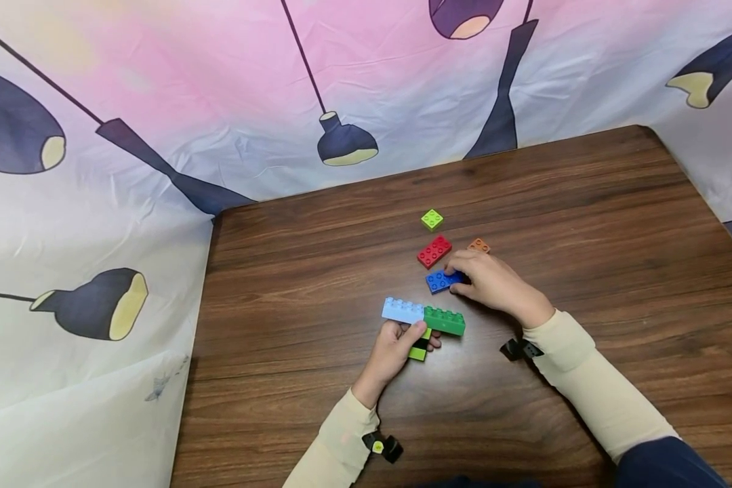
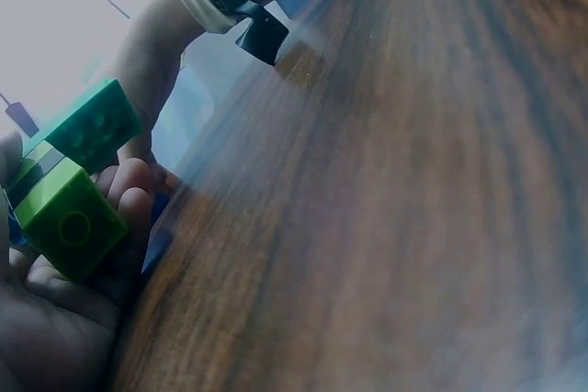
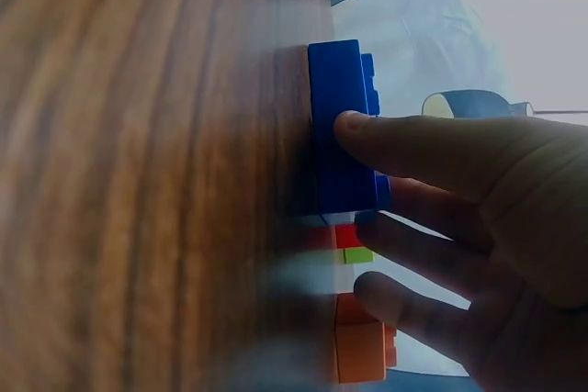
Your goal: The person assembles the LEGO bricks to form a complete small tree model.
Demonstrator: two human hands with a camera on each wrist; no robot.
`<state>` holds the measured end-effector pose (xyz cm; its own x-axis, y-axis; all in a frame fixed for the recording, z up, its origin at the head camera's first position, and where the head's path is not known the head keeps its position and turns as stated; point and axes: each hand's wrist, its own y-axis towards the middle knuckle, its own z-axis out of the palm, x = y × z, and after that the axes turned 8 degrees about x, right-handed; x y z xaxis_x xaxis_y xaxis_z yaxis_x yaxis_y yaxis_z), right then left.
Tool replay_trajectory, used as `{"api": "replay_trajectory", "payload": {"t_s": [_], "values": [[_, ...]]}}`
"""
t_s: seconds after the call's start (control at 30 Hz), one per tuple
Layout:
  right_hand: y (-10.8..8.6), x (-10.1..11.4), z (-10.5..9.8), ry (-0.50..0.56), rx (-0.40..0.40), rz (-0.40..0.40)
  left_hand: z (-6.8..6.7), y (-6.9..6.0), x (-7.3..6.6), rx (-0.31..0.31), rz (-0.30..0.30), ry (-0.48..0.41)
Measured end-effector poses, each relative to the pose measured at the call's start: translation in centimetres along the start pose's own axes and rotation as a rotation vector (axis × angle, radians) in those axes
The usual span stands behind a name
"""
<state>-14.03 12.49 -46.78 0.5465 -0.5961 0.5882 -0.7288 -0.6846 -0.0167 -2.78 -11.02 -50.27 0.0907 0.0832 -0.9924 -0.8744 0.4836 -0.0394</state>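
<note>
My left hand (image 1: pixel 389 354) grips a joined build above the table. Across its top run a light blue brick (image 1: pixel 402 310) and a green brick (image 1: pixel 445 322), end to end; below them are a black piece (image 1: pixel 422 343) and a lime brick (image 1: pixel 417 354), partly covered by fingers. In the left wrist view, the lime brick (image 2: pixel 69 218) shows its underside. My right hand (image 1: pixel 494 281) pinches a blue brick (image 1: pixel 438 282) at its right end. The right wrist view shows the thumb pressed on the side of this blue brick (image 3: pixel 337 80), which stands on or very near the tabletop.
Beyond the blue brick lie a red brick (image 1: pixel 434 251) and a small lime brick (image 1: pixel 432 219). An orange brick (image 1: pixel 478 245) sits just behind the right hand, partly hidden. A patterned cloth (image 1: pixel 268 149) hangs along the far edge of the wooden table (image 1: pixel 280 271).
</note>
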Motion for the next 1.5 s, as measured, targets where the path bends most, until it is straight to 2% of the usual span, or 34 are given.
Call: {"api": "replay_trajectory", "payload": {"t_s": [0.43, 0.67, 0.87, 0.97, 1.2, 1.5], "values": [[0.1, 0.6, 0.1, 0.03, 0.055, 0.004, -0.1, 0.1, -0.1, -0.003, -0.027, 0.021], [0.0, 0.8, -0.1, 0.048, 0.122, -0.011, -0.1, 0.0, 0.1, -0.003, -0.033, 0.012], [0.0, 0.6, -0.3, 0.142, 0.179, -0.105, -0.1, 0.1, 0.1, 0.004, -0.011, 0.046], [0.0, 0.6, -0.5, 0.184, 0.191, -0.135, -0.2, 0.1, 0.2, 0.007, 0.011, 0.036], [-0.2, 0.8, -0.8, 0.259, 0.191, -0.138, -0.2, 0.0, 0.4, 0.017, 0.039, -0.04], [-0.2, 1.2, -0.8, 0.388, 0.197, -0.137, -0.1, 0.0, 0.1, -0.003, -0.004, -0.069]]}}
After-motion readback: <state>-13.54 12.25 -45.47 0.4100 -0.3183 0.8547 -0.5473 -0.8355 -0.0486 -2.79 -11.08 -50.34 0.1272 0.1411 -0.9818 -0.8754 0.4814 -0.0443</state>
